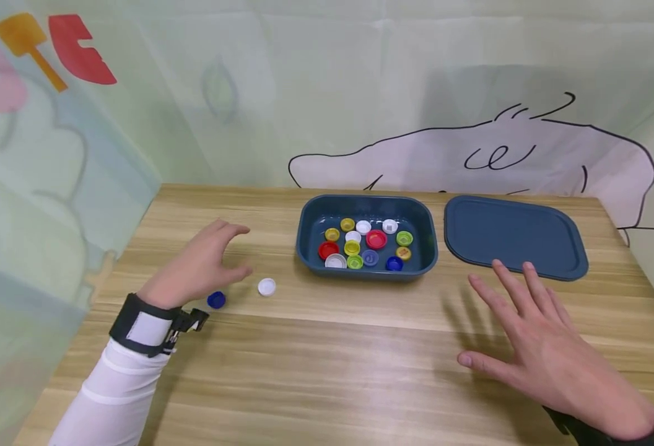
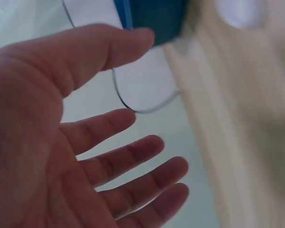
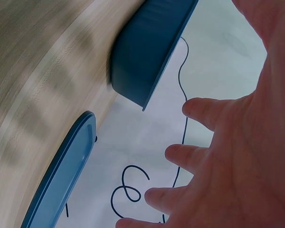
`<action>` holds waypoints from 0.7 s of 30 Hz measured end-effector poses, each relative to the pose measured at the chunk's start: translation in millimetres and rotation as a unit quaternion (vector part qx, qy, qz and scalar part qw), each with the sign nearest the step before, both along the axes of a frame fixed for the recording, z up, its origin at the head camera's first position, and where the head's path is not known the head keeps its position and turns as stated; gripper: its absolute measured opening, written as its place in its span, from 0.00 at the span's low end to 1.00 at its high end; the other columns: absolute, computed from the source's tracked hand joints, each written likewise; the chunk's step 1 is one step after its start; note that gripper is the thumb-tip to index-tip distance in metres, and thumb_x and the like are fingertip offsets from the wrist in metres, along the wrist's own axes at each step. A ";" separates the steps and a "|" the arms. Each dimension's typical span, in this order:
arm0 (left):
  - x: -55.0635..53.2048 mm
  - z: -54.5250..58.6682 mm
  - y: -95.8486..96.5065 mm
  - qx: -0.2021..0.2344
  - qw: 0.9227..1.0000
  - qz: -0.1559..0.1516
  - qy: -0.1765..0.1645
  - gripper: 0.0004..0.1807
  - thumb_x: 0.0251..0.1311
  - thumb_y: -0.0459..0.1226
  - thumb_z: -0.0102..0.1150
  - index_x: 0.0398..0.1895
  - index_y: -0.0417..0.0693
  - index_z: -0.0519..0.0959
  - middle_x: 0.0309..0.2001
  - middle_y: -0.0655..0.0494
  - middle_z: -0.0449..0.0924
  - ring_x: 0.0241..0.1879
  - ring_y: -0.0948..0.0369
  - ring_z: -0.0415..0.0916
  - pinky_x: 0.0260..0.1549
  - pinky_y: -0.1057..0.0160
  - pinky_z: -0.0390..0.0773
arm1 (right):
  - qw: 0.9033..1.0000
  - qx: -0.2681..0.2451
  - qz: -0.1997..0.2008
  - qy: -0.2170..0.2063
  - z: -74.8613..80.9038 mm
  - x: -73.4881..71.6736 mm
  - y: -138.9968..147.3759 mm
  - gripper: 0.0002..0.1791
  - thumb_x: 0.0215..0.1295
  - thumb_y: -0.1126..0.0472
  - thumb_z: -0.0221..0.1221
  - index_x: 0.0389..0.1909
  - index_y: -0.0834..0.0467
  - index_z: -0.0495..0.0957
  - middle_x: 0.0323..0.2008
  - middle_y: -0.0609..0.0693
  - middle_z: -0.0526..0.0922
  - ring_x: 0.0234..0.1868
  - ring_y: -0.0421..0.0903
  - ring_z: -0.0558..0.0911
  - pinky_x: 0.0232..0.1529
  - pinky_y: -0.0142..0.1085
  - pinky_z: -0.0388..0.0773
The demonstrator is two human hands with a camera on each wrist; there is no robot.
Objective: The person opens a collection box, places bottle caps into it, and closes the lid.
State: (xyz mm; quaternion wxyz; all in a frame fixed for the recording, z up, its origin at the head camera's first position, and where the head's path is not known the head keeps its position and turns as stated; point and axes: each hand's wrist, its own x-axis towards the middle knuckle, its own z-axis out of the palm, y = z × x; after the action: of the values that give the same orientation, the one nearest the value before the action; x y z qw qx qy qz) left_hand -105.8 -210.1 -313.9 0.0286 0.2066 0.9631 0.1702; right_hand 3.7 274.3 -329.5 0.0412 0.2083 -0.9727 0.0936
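My left hand (image 1: 201, 263) hovers over the left of the table, thumb and fingers apart and nothing between them. Close by it on the wood lie a white bottle cap (image 1: 267, 287) and a dark blue bottle cap (image 1: 216, 300). In the left wrist view the fingers (image 2: 133, 152) are spread loosely. My right hand (image 1: 550, 347) is held above the right side, fingers straight and fanned out, holding nothing. A blue rectangular container (image 1: 367, 275) stands between the hands, with several caps in red, yellow, white, green and blue (image 1: 394, 264) on its floor.
A flat blue lid (image 1: 516, 235) lies to the right of the container, just beyond the right fingertips. Behind the wooden table (image 1: 327, 365) hangs a pale curtain (image 1: 360, 74) with printed drawings, which also covers the left side.
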 end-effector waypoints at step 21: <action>36.8 -42.5 -30.8 -0.065 0.994 0.044 -0.078 0.20 0.45 0.38 0.68 0.42 0.42 0.76 0.39 0.52 0.71 0.36 0.59 0.70 0.38 0.59 0.74 | 1.000 -0.006 0.002 -0.008 -3.7 -2.3 -1.6 0.56 0.45 0.27 0.60 0.73 0.43 0.46 0.72 0.52 0.39 0.69 0.58 0.30 0.62 0.58 0.30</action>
State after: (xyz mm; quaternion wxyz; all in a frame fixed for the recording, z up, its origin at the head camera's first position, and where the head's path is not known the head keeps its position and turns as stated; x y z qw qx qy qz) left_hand -69.0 -241.0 -356.4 0.1098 0.1480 0.9750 0.1240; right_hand 1.3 272.7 -333.2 0.0349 0.2097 -0.9718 0.1016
